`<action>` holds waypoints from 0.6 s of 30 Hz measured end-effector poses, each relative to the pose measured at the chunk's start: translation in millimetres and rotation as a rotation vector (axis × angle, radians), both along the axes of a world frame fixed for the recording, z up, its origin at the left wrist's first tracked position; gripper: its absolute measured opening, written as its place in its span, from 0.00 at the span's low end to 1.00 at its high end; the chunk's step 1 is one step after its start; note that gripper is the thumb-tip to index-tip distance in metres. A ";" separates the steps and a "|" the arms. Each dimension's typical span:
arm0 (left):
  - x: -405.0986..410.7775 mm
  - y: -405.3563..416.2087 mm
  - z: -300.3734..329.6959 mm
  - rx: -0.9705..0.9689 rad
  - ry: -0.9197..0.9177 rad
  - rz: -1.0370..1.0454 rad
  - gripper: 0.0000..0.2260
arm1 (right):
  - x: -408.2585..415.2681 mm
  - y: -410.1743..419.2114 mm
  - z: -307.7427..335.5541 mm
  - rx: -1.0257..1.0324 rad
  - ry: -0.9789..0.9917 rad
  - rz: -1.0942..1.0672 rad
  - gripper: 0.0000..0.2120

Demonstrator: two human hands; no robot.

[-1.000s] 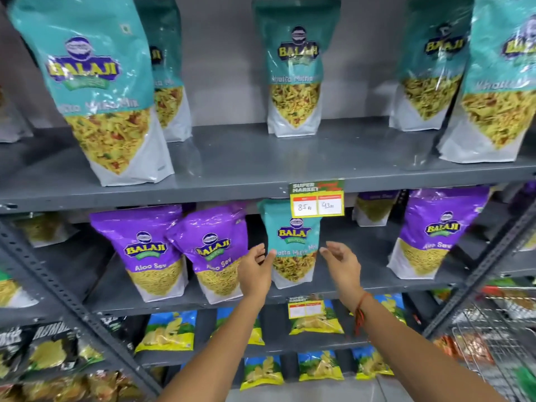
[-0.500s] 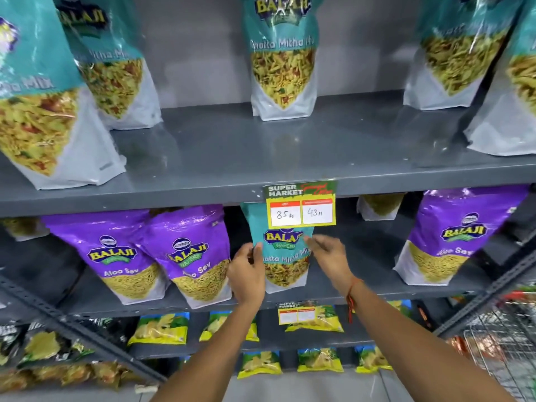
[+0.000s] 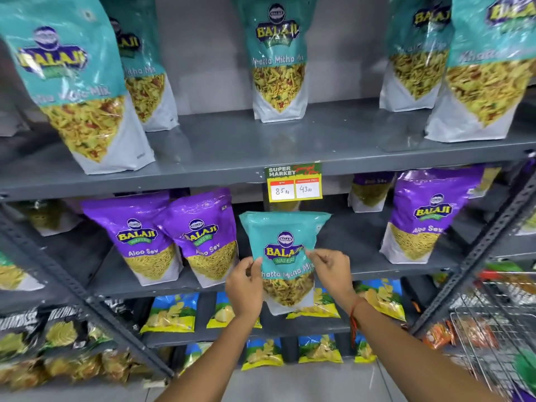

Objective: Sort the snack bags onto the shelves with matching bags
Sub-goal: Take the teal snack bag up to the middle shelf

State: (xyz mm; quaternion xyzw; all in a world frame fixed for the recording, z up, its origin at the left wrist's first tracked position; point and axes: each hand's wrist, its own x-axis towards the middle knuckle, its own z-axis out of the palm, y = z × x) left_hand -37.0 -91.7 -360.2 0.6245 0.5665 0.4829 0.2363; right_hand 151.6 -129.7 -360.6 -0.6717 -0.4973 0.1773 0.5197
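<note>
I hold the teal Khatta Mitha Mix bag (image 3: pixel 285 256) in front of the middle shelf (image 3: pixel 356 236), lifted off its board. My left hand (image 3: pixel 245 288) pinches its left edge and my right hand (image 3: pixel 330 271) pinches the right edge, so it stays upright and flat. It does not belong here, I think: its neighbours are purple Aloo Sev bags (image 3: pixel 203 236), while the same teal bags (image 3: pixel 278 59) stand on the upper shelf (image 3: pixel 232 143), which has free room.

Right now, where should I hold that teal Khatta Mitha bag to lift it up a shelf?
Pinch the teal bag at both side edges near mid-height, from the front, as the left hand and right hand do: it is upright and flat-faced.
</note>
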 end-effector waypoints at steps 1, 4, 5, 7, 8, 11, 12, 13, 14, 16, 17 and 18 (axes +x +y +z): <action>-6.2 -9.1 0.8 0.002 -0.006 -0.006 0.15 | -3.8 -9.9 2.4 0.007 -0.020 0.010 0.27; -22.3 -34.4 12.8 0.050 -0.073 -0.030 0.14 | -13.2 -37.8 14.8 0.042 -0.072 0.021 0.27; -26.5 -41.5 22.3 0.074 -0.099 -0.039 0.13 | -15.2 -44.8 20.5 0.054 -0.071 0.027 0.27; -32.6 -51.1 45.9 0.128 -0.147 -0.057 0.12 | -20.7 -55.8 40.4 0.101 -0.089 0.030 0.27; -35.0 -52.4 58.7 0.158 -0.165 -0.066 0.12 | -24.1 -59.7 54.0 0.147 -0.092 0.034 0.27; -40.3 -48.4 104.1 0.272 -0.254 -0.082 0.09 | -32.5 -66.2 107.5 0.298 -0.102 0.057 0.26; -40.6 -45.5 121.5 0.315 -0.268 -0.086 0.09 | -34.1 -66.4 128.3 0.343 -0.124 0.060 0.25; -39.9 -43.2 140.3 0.353 -0.273 -0.094 0.09 | -34.7 -65.0 148.6 0.388 -0.150 0.060 0.25; -38.8 -40.2 160.4 0.390 -0.277 -0.103 0.09 | -34.3 -61.8 168.8 0.431 -0.166 0.054 0.25; -35.3 -30.6 200.0 0.454 -0.307 -0.115 0.08 | -31.7 -51.5 207.3 0.504 -0.170 0.035 0.25; -33.2 -24.0 218.6 0.471 -0.332 -0.117 0.07 | -30.2 -45.6 225.5 0.534 -0.165 0.029 0.25; -30.7 -15.6 235.6 0.478 -0.355 -0.120 0.07 | -28.8 -40.1 242.9 0.560 -0.163 0.025 0.25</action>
